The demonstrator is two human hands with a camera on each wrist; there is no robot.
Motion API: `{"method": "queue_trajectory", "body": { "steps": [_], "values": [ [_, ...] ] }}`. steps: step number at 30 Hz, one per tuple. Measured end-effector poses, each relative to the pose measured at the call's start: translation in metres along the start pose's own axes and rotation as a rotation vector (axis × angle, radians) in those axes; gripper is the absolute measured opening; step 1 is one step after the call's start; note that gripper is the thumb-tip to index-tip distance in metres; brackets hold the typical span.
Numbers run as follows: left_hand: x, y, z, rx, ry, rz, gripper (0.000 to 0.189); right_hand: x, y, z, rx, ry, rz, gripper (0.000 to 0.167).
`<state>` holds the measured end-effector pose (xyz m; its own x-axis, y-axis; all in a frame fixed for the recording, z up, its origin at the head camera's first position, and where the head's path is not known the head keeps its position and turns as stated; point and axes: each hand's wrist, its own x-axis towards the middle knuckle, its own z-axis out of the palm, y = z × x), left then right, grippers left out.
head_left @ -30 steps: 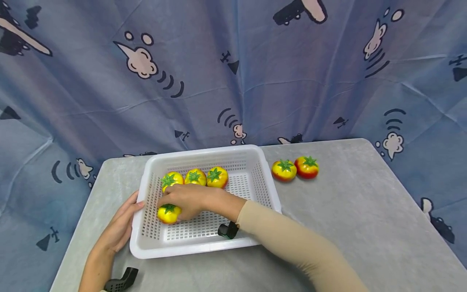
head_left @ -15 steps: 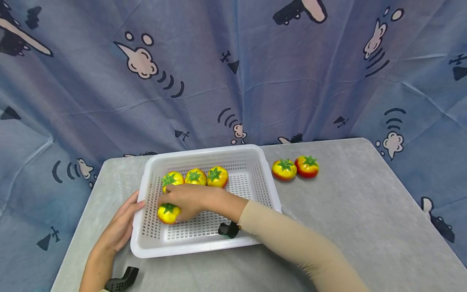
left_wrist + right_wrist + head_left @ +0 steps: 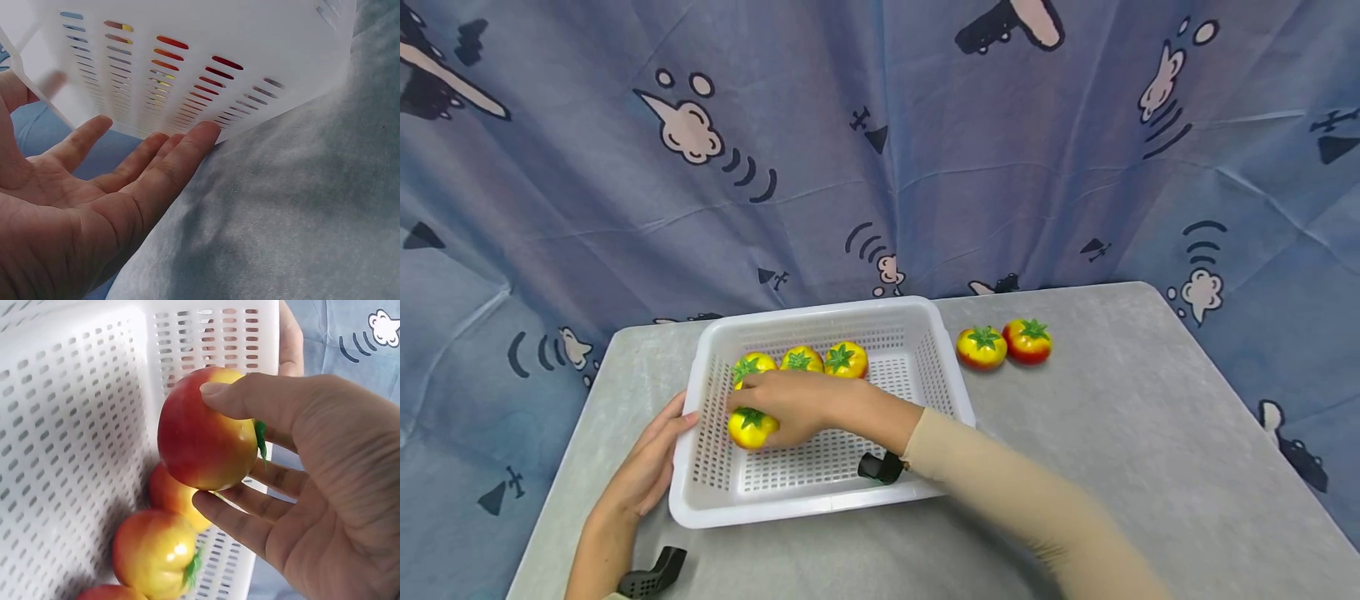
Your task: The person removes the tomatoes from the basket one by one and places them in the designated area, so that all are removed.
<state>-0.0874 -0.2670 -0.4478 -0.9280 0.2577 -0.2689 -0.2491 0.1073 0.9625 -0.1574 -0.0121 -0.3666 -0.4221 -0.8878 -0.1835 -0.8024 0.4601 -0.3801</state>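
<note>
My right hand (image 3: pixel 797 406) grips a yellow-and-red toy tomato (image 3: pixel 751 430) with a green star-shaped top, above the left part of a white perforated plastic basket (image 3: pixel 917 321). In the right wrist view, the thumb lies across the tomato's (image 3: pixel 194 434) red side and the other fingers are below and behind it. Several similar tomatoes (image 3: pixel 846 359) line the basket's far side, partly covered by my right hand. My left hand (image 3: pixel 651 458) holds the basket's left side, thumb at the rim; in the left wrist view its fingers (image 3: pixel 181 159) touch the outer wall.
Two more toy tomatoes (image 3: pixel 981 347) sit side by side on the grey table (image 3: pixel 1112 417), right of the basket. A blue patterned curtain (image 3: pixel 820 150) hangs behind the table's far edge.
My right hand has shifted slightly up and away, carrying the gripped tomato a little toward the row at the basket's far side. My left hand and the basket stay put.
</note>
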Motion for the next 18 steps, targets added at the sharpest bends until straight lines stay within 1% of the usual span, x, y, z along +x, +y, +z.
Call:
{"method": "queue_trajectory", "body": {
  "steps": [3,8,13,18],
  "values": [
    [0.0,0.001,0.0,0.008,0.006,-0.003,0.067,-0.006,-0.001,-0.004,-0.006,0.003,0.018,0.059],
    [0.001,0.001,0.001,-0.003,-0.017,0.011,0.067,-0.014,-0.003,-0.011,-0.029,0.012,0.036,0.063],
    [0.0,0.001,0.002,-0.032,-0.027,0.015,0.068,-0.025,-0.006,-0.015,-0.032,0.027,0.034,0.063],
    [0.0,0.002,0.002,-0.027,-0.019,0.007,0.069,-0.037,-0.007,-0.02,-0.019,0.053,0.055,0.061]
  ]
}}
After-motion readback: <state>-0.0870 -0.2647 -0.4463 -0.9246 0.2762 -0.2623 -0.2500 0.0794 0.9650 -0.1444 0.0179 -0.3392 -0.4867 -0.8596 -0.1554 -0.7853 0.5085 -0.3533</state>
